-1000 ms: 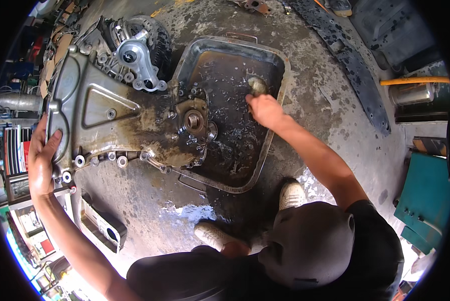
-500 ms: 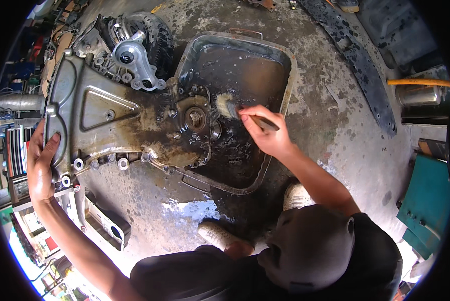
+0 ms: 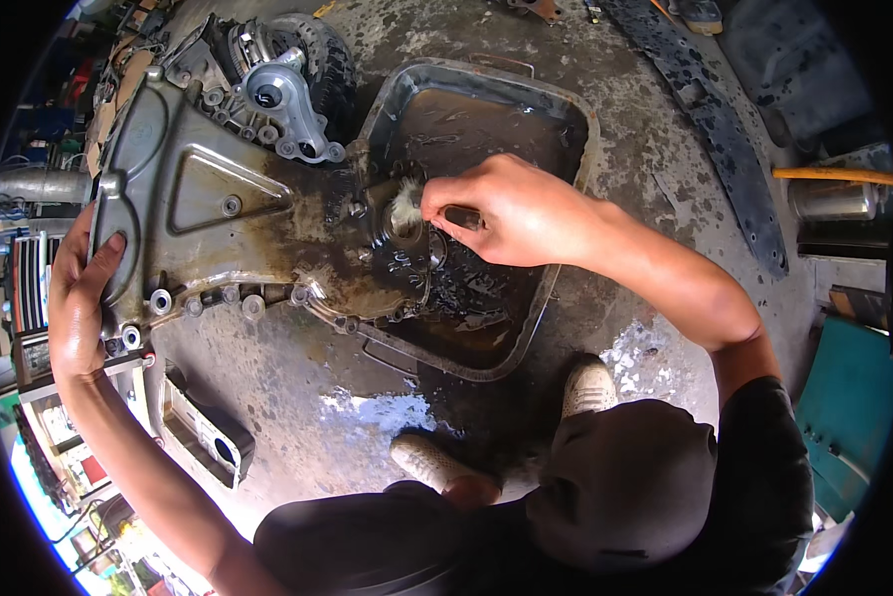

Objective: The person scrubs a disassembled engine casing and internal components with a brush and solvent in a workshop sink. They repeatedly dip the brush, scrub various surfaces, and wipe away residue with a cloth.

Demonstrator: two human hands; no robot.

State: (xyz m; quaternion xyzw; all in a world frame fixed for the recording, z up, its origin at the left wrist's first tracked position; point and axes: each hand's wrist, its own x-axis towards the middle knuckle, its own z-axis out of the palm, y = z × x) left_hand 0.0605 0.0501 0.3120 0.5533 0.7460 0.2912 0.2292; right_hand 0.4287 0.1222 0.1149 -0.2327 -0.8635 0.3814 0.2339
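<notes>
- We've brought our right hand (image 3: 514,211), fingers pinching the small pale-bristled brush (image 3: 406,205), from the dark metal oil pan (image 3: 566,159) onto the greasy grey cast-aluminium engine cover (image 3: 208,214).
- Our left hand (image 3: 81,298), fingers spread, still braces its edge.

Counted two hands in there, left hand (image 3: 81,303) and right hand (image 3: 511,211), plus one brush (image 3: 406,206), one engine cover (image 3: 218,214) and one oily pan (image 3: 566,129). There were two shoes (image 3: 587,385), one on each side. One yellow-handled tool (image 3: 832,175) lay off right.
</notes>
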